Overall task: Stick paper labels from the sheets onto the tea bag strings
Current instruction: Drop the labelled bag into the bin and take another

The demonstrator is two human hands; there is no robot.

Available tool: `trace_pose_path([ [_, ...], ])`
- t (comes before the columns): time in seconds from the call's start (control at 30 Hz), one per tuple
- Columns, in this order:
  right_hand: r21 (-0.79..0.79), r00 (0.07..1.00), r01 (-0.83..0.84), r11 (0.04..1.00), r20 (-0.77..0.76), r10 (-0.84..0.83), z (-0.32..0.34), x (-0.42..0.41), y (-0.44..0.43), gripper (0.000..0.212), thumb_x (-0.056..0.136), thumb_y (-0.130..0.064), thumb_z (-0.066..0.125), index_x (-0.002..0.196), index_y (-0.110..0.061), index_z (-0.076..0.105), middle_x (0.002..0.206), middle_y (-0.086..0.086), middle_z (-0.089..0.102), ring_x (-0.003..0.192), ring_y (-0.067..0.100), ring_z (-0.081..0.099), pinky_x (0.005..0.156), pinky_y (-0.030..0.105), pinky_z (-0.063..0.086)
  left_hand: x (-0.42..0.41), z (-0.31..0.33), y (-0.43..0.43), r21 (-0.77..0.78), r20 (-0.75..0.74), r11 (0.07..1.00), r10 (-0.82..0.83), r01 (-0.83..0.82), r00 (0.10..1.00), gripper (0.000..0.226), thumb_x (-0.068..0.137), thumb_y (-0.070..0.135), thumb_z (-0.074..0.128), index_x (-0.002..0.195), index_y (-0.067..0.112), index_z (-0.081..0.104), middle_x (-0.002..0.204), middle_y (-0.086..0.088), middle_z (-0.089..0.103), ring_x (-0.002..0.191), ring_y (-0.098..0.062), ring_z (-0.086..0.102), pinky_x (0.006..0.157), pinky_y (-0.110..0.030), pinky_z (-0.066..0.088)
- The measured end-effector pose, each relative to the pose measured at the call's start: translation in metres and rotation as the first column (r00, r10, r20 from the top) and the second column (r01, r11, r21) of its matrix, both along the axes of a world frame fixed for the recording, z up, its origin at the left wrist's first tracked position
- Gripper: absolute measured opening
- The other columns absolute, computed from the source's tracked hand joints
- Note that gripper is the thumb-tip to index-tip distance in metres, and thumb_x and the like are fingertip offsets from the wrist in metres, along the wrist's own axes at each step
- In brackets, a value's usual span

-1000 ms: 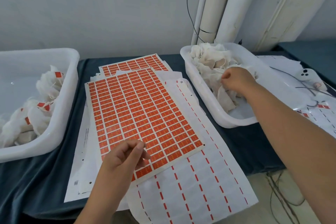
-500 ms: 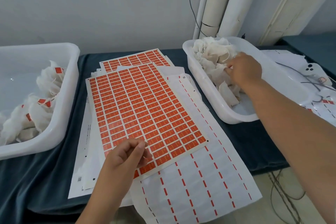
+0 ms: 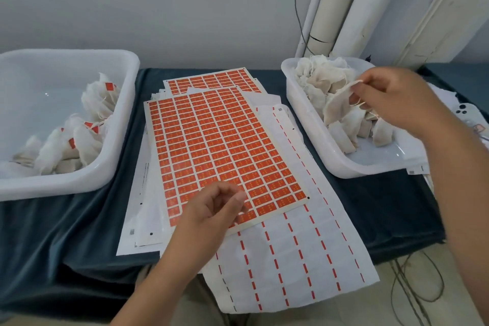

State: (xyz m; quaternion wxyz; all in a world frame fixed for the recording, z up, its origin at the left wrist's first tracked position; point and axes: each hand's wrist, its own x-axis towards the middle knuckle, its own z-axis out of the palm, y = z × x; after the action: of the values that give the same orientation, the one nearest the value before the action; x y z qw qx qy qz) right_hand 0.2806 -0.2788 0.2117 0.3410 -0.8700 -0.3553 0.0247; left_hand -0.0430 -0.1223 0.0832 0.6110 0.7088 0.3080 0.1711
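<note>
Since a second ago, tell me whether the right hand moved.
Yes. The right hand has drawn rightward across the right tub, pinching a tea bag.

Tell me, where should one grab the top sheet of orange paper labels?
Its near right corner, pinched from the person's side, I'd guess: the orange paper label sheet lies flat on white sheets, that corner is bare, and the left hand hangs over the near left part.

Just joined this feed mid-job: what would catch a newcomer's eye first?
The bright orange label sheet at centre, with the left hand curled over its near edge. To the right, the right hand pinches a pale tea bag over the right tub; the left tub holds bags already tagged orange.
</note>
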Motion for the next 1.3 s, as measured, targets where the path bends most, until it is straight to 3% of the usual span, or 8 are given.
trace_pose_path([
  [0.27,-0.043,0.889,-0.371,0.928,-0.305,0.341,-0.014,-0.13,0.014,0.013,0.099,-0.029,0.067,0.094,-0.033,0.079,0.087,-0.014,0.079,0.081,0.005,0.077,0.073,0.025,0.061,0.012,0.038,-0.014,0.242,0.079,0.948,-0.231,0.207,0.97,0.092,0.073,0.082,0.072,0.15,0.068,0.025,0.14,0.055,0.039,0.126,0.022,0.048,0.086,0.001,0.046],
  [0.37,-0.019,0.793,-0.458,0.889,-0.461,0.399,-0.03,-0.162,0.018,0.014,0.1,-0.03,0.067,0.095,-0.032,0.08,0.087,-0.011,0.079,0.082,0.008,0.077,0.069,0.016,0.059,0.01,0.04,-0.016,0.215,0.124,0.956,-0.227,0.197,0.966,0.021,0.103,0.055,0.056,0.121,0.059,0.065,0.119,0.036,0.067,0.11,0.008,0.063,0.078,-0.01,0.055],
  [0.53,-0.061,0.842,-0.403,0.913,-0.417,0.343,-0.059,-0.186,0.014,0.017,0.104,-0.036,0.059,0.094,-0.038,0.073,0.084,-0.018,0.075,0.079,0.003,0.074,0.067,0.013,0.056,-0.004,0.026,-0.017,0.086,0.012,0.995,-0.054,0.052,0.998,0.026,0.109,0.052,0.042,0.099,0.065,0.062,0.101,0.033,0.065,0.097,0.014,0.06,0.053,-0.007,0.048],
  [0.7,-0.043,0.877,-0.253,0.966,-0.432,0.211,-0.085,-0.205,0.02,0.031,0.107,-0.039,0.05,0.078,-0.036,0.063,0.076,-0.014,0.067,0.068,0.002,0.063,0.068,0.02,0.05,-0.008,0.019,-0.015,0.028,-0.005,0.998,-0.052,0.052,0.999,0.035,0.109,0.05,0.04,0.083,0.045,0.063,0.082,0.021,0.066,0.084,0.01,0.063,0.057,0.001,0.042],
  [0.87,0.309,0.555,-0.013,0.951,-0.789,0.264,-0.102,-0.22,0.022,0.047,0.108,-0.028,0.048,0.062,-0.03,0.06,0.058,-0.001,0.051,0.053,0.009,0.048,0.057,0.026,0.044,-0.012,0.029,-0.022,0.02,0.038,0.989,-0.145,0.145,0.989,0.038,0.083,0.078,0.046,0.086,0.045,0.064,0.084,0.018,0.068,0.086,0.004,0.067,0.061,-0.004,0.049],
  [1.0,0.643,0.102,0.383,0.663,-0.743,0.662,-0.116,-0.23,0.016,0.041,0.103,-0.019,0.049,0.062,-0.015,0.046,0.05,-0.001,0.036,0.044,0.009,0.034,0.046,0.023,0.039,-0.015,0.025,-0.018,-0.109,0.027,0.989,-0.098,0.1,0.995,0.05,0.104,0.061,0.041,0.066,0.032,0.056,0.071,0.01,0.058,0.067,0.0,0.056,0.074,-0.024,0.048],
  [1.13,0.653,0.104,0.397,0.645,-0.73,0.675,-0.121,-0.234,0.018,0.035,0.101,-0.025,0.057,0.068,-0.014,0.051,0.058,0.0,0.04,0.05,0.011,0.039,0.049,0.023,0.04,-0.018,0.022,-0.018,-0.239,0.064,0.966,-0.087,0.1,0.994,0.05,0.109,0.05,0.044,0.065,0.029,0.054,0.074,0.002,0.056,0.074,-0.012,0.056,0.083,-0.035,0.05],
  [1.3,0.634,0.085,0.396,0.664,-0.745,0.661,-0.118,-0.232,0.019,0.028,0.101,-0.031,0.061,0.077,-0.017,0.06,0.098,0.005,0.069,0.071,0.013,0.058,0.052,0.022,0.045,-0.026,0.019,-0.014,-0.081,0.037,0.981,-0.175,0.177,0.984,0.038,0.105,0.053,0.048,0.076,0.04,0.069,0.072,0.01,0.058,0.069,-0.002,0.057,0.069,-0.012,0.052],
])
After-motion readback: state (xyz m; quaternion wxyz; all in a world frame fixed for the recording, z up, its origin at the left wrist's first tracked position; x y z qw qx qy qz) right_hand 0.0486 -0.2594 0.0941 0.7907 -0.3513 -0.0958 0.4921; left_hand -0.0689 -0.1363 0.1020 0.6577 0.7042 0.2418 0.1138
